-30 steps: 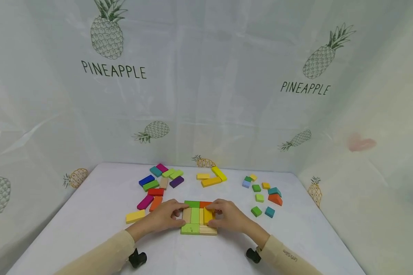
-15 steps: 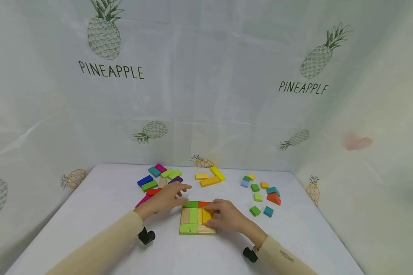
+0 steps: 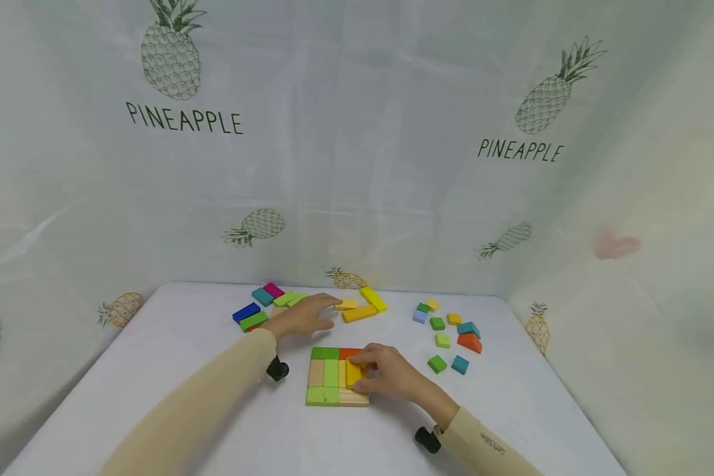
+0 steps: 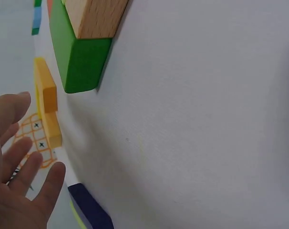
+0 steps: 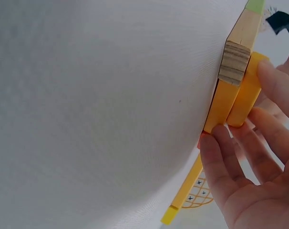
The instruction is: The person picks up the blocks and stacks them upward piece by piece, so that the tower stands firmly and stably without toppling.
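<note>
On the white table lies a flat rectangle of wooden blocks, with a light green block [image 3: 322, 395] at its near left corner and a darker green block [image 3: 325, 353] at its far left. A yellow block [image 3: 352, 374] rests on top of its right part. My right hand [image 3: 389, 372] pinches this block between thumb and fingers, as the right wrist view also shows along the yellow block [image 5: 247, 90]. My left hand [image 3: 306, 316] reaches out with fingers extended and nothing in them, its fingertips close to a pale yellow block [image 3: 346, 305] at the back.
Beside the pale yellow block lie a long orange-yellow block [image 3: 359, 313] and a bright yellow block [image 3: 373, 299]. Blue [image 3: 246, 313] and other coloured blocks lie at the back left, partly behind my left arm. Small cubes and a red-orange triangular block [image 3: 470, 342] sit at the right.
My left hand has left the left side of the block rectangle and moved forward and right over the back blocks. My right hand stays on the yellow block.
</note>
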